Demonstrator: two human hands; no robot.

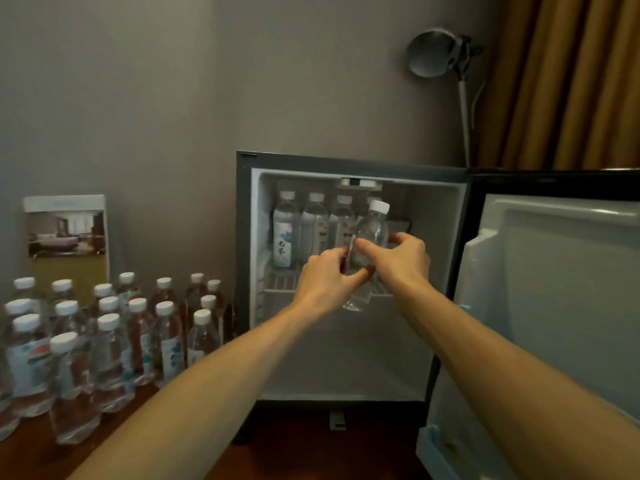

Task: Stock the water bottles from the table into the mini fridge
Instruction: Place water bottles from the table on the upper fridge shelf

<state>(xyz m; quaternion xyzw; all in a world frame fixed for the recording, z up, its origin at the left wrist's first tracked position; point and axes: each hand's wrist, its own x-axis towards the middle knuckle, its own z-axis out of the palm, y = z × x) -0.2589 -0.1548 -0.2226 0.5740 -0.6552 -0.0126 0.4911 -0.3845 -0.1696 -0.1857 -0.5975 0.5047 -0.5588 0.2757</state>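
I hold one water bottle [370, 237] tilted in front of the mini fridge [446, 237], at its wire shelf [282, 282]. My left hand [325, 278] curls its fingers round the lower half, and my right hand [401, 261] pinches it higher up. Pushed in at this tilt, it could topple the row of bottles [313, 226] standing just behind; many more bottles wait on the counter [34, 455]
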